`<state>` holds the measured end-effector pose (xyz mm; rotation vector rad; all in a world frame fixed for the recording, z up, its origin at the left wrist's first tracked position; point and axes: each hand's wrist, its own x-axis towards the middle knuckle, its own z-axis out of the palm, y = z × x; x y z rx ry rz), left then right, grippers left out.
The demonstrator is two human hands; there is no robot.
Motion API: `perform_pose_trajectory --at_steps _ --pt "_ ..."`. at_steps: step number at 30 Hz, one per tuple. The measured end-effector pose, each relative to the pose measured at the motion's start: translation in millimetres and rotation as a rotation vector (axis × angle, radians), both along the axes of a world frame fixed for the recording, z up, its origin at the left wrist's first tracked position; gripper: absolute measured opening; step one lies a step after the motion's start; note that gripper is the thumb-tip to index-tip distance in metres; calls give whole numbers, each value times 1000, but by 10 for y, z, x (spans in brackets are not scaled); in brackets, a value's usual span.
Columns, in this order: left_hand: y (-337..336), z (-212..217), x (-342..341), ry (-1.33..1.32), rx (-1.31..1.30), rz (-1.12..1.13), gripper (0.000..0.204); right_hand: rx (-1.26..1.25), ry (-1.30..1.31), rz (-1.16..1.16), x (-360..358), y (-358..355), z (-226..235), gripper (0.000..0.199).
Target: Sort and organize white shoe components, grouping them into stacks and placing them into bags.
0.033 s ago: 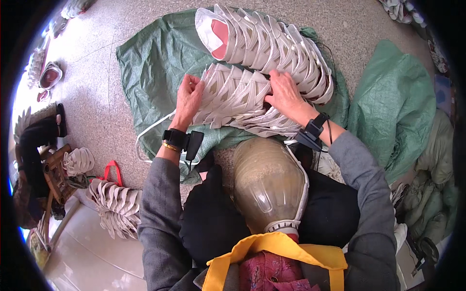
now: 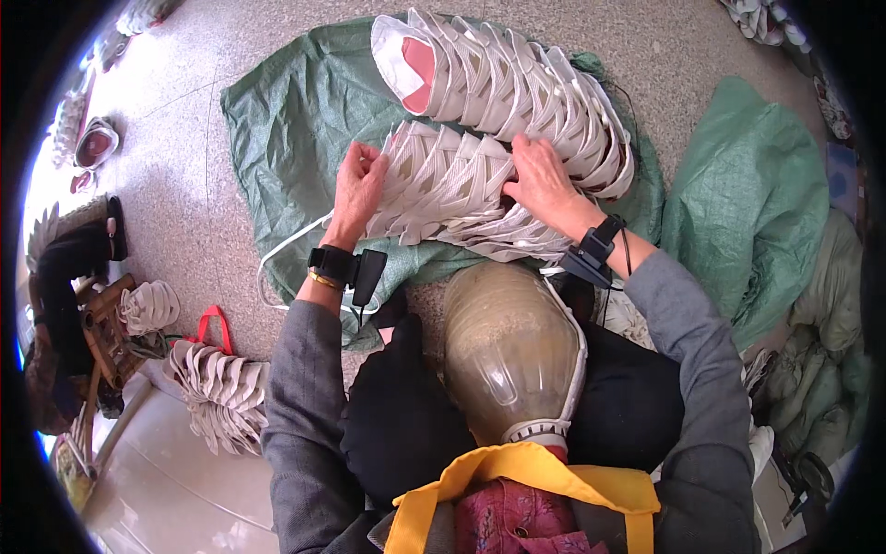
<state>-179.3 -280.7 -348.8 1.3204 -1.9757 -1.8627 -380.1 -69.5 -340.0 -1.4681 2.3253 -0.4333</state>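
Pale shoe uppers with crossing straps are nested into a long stack that bends back in a U, forming a near row (image 2: 443,171) and a far row (image 2: 498,74). The far row's left end shows a white and pink lining. At the left end of the near row, my left hand (image 2: 360,185) has curled fingers pinched at the end upper's edge. My right hand (image 2: 544,180) grips the uppers midway along the near row, thumb toward me, fingertips partly hidden between the rows. A white cord (image 2: 277,254) loops beside my left wrist.
The stack lies on a green woven sack (image 2: 286,120), with another green sack (image 2: 748,203) at right. Between my knees stands a lidded clear bottle-like container (image 2: 508,360). More stacked uppers (image 2: 221,388) and a bamboo stool (image 2: 111,332) are at left, near another person's dark-clothed leg (image 2: 69,254).
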Motion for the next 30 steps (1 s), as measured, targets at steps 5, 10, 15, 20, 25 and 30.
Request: perform_pose_trajectory --at_steps 5,10,15,20,25,30 --pt "-5 46 64 35 59 71 12 -106 -159 -158 19 -120 93 37" --pt "-77 58 96 53 115 107 12 38 -549 -373 -8 -211 244 29" --pt "-173 35 110 0 190 84 12 63 -863 -627 -21 -220 127 25" --pt "-244 80 69 -68 276 -1 12 -103 -1109 -807 42 -104 -128 27" --pt "-407 -145 157 -92 458 -147 16 -71 -1473 -684 11 -113 -69 28" --pt "-326 -167 15 -30 588 -170 35 -116 -1273 -642 66 -102 -173 23"
